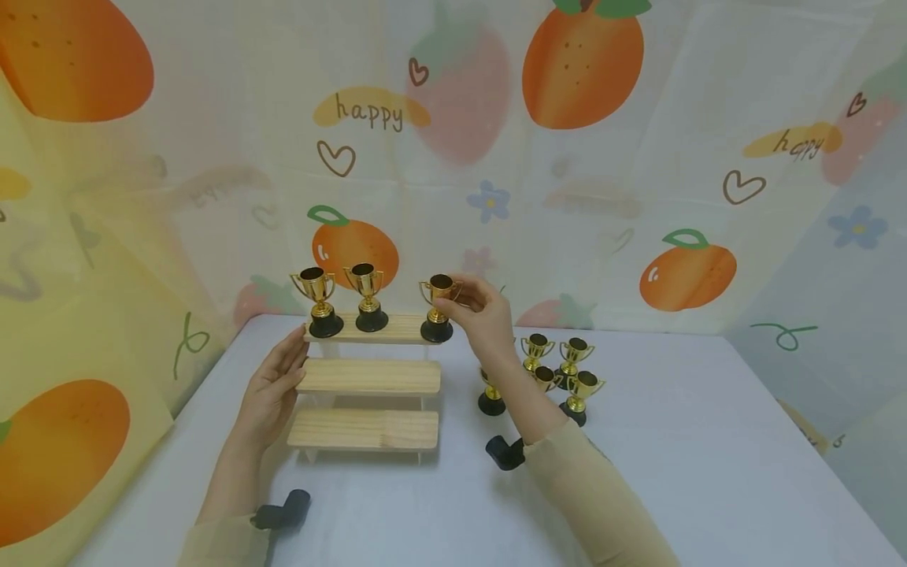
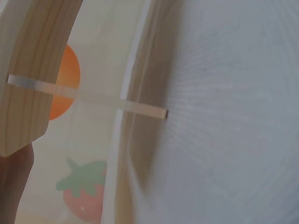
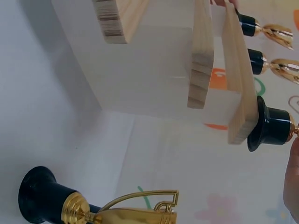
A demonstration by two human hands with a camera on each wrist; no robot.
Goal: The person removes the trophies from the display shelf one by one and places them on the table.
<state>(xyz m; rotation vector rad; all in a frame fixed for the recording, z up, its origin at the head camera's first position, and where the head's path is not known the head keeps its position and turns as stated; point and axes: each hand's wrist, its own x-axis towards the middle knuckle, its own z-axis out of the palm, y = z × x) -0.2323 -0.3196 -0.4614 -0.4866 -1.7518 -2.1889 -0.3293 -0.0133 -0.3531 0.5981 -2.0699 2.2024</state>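
Seen from the person's side, with the wooden stand as the clock's centre, two beige sleeves come in from seven and four o'clock. The lowest board lies at six o'clock. At nine, the left hand touches the stand's left end, its fingers close together at the top step; whether they grip it, I cannot tell. At three o'clock, a cluster of gold trophies stands upright on the white table, partly hidden by the right forearm. Toward two, the right hand has thumb and fingers clamped on one trophy, upright with its black base touching the right end of the top board. Two others stand on that board at eleven and twelve. Behind hangs a fruit-printed cloth.
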